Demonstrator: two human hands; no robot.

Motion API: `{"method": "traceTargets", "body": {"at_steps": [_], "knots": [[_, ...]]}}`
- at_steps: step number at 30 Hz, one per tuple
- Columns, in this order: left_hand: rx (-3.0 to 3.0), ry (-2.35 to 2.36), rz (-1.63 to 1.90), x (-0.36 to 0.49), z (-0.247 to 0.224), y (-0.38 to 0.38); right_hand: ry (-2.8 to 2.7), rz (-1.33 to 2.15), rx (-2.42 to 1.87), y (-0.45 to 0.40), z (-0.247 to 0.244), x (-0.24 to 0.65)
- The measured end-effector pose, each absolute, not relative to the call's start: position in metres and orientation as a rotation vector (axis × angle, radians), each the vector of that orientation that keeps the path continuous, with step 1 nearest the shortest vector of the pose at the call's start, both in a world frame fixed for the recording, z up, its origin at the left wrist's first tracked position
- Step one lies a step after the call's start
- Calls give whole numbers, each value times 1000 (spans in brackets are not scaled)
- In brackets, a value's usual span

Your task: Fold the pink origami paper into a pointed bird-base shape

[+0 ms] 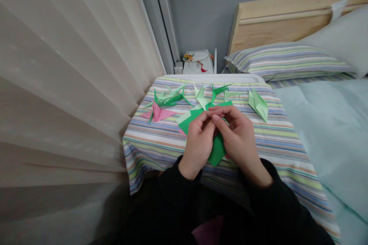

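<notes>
Green folded origami paper (217, 150) is gripped by the curled left hand (197, 143) and right hand (238, 138), apparently pinching its upper edges, over a striped bedspread (276, 141), with open cloth rightward toward a pale green paper crane (258, 104) farther off.

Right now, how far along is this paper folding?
Several pieces look finished: a pink origami crane, a dark green crane and a pale green crane lie on the striped cloth. In hand is a green paper sheet, pinched between the left hand and right hand. It looks mostly flat, with no crane shape showing, so at least that sheet seems left to fold.
</notes>
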State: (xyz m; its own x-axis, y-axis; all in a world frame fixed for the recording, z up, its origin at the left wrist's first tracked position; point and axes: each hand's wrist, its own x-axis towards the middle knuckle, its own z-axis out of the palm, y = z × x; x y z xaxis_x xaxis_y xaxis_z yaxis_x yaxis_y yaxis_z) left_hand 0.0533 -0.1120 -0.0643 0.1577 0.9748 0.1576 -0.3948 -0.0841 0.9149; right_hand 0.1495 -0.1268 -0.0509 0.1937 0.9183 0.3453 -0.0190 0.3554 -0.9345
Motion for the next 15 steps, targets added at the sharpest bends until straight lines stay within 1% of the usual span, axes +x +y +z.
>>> {"method": "traceTargets", "body": {"at_steps": [4, 8, 12, 15], "knots": [[1345, 727, 1293, 44, -53, -121, -1369, 736, -989, -139, -41, 156], [1576, 787, 1222, 25, -43, -146, -1477, 606, -1011, -167, -36, 153], [1588, 955, 1078, -1, -38, -186, -1518, 668, -969, -210, -44, 140], [1511, 1008, 882, -24, -48, -215, -1523, 791, -900, -245, -71, 128]]}}
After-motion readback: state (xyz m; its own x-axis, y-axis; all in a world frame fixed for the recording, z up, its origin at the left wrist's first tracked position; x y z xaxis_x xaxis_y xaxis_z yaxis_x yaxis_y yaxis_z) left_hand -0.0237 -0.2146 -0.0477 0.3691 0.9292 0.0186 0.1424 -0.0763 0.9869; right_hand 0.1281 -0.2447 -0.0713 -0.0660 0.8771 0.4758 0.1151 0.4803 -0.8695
